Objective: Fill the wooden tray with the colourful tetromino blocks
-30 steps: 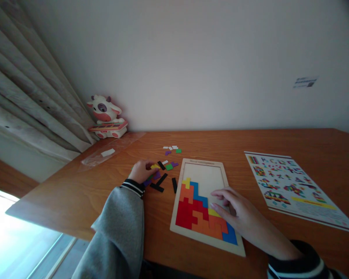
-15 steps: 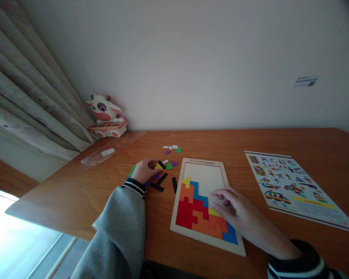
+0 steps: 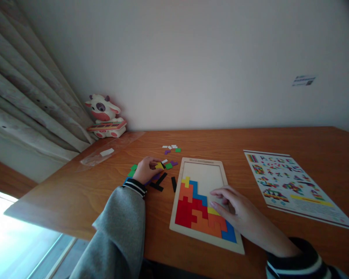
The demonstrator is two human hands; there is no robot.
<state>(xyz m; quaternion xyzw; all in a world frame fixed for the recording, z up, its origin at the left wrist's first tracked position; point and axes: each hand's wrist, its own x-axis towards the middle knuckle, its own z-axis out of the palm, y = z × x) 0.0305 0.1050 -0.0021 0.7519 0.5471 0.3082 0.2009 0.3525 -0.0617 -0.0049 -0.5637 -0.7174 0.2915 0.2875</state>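
on the wooden desk [image 3: 250, 139] by the white wall, my left hand [image 3: 145, 169] pinches a yellow piece [image 3: 159, 166] among the loose pieces [image 3: 162, 179], just left of the puzzle board [image 3: 202, 160]. my right hand [image 3: 235, 207] lies open, fingers flat on the board, gripping nothing.

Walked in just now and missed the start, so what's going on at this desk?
A person is at a wooden desk. The left hand pinches a yellow piece among loose black, green and purple pieces beside a puzzle board. The right hand rests on the board, fingertips at the fitted pieces. The board's near half is filled; the far half is bare. A pattern sheet lies to the right.
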